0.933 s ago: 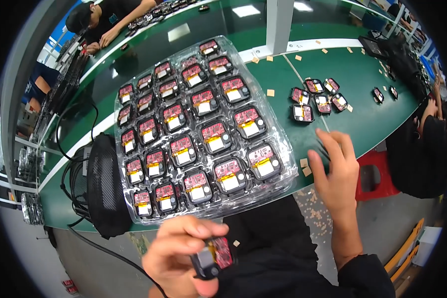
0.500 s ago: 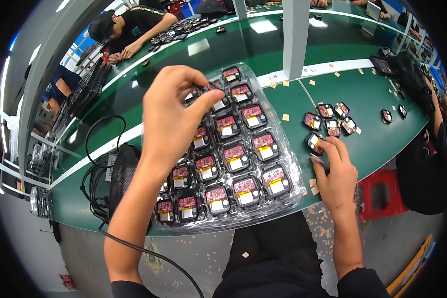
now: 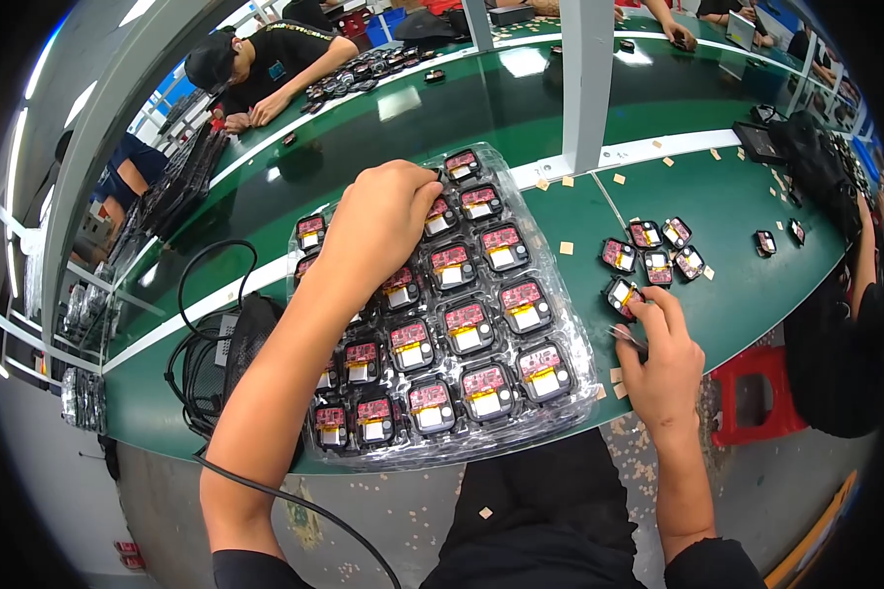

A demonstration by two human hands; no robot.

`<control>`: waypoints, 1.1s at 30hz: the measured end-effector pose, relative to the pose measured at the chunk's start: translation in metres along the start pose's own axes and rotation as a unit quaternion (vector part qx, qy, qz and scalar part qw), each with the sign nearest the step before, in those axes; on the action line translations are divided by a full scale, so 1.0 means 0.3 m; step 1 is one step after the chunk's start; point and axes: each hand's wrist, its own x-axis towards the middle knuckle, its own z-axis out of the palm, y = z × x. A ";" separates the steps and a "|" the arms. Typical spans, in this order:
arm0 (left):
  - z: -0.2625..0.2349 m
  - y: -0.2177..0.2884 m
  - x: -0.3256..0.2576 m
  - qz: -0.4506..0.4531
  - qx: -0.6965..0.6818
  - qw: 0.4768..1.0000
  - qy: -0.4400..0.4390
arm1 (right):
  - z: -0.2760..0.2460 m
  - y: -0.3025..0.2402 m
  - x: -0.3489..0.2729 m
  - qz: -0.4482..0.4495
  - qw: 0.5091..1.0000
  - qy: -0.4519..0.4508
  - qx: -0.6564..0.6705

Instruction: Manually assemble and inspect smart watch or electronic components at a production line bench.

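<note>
A clear plastic tray (image 3: pixel 584 378) holds rows of small black-cased modules with red circuit boards, such as one module (image 3: pixel 487 391) near its front edge. Over the tray's far part is my left hand (image 3: pixel 383 221), its thumb and fingers pressed together beside a module; whatever they pinch is hidden. To the right of the tray, my right hand (image 3: pixel 666 344) has its fingertips on another black module (image 3: pixel 622 296) lying on the green table. A thin metal tool (image 3: pixel 627 336), seemingly tweezers, sticks out between that hand's thumb and fingers.
Several loose modules (image 3: pixel 659 267) lie beyond my right hand on the green table (image 3: pixel 746 285). Small tan squares (image 3: pixel 567 248) are scattered around. A grey post (image 3: pixel 585 88) rises behind the tray. Black cable (image 3: pixel 182 344) coils at left. A person (image 3: pixel 265 74) works across the table.
My left hand has lowered toward the tray, and its thumb and fingers have closed together. My right hand stays by the same module, the metal tool showing more clearly.
</note>
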 end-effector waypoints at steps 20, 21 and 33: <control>-0.010 0.067 -0.101 0.103 0.009 0.991 0.083 | -0.006 -0.001 -0.018 -0.009 1.000 -0.010 0.028; -0.034 0.088 -0.128 0.128 0.002 0.986 0.105 | -0.008 0.001 -0.021 0.001 0.999 -0.018 0.029; -0.318 0.255 -0.932 0.012 -0.036 0.999 -0.006 | -0.010 0.161 -0.059 -0.100 0.985 -0.072 0.123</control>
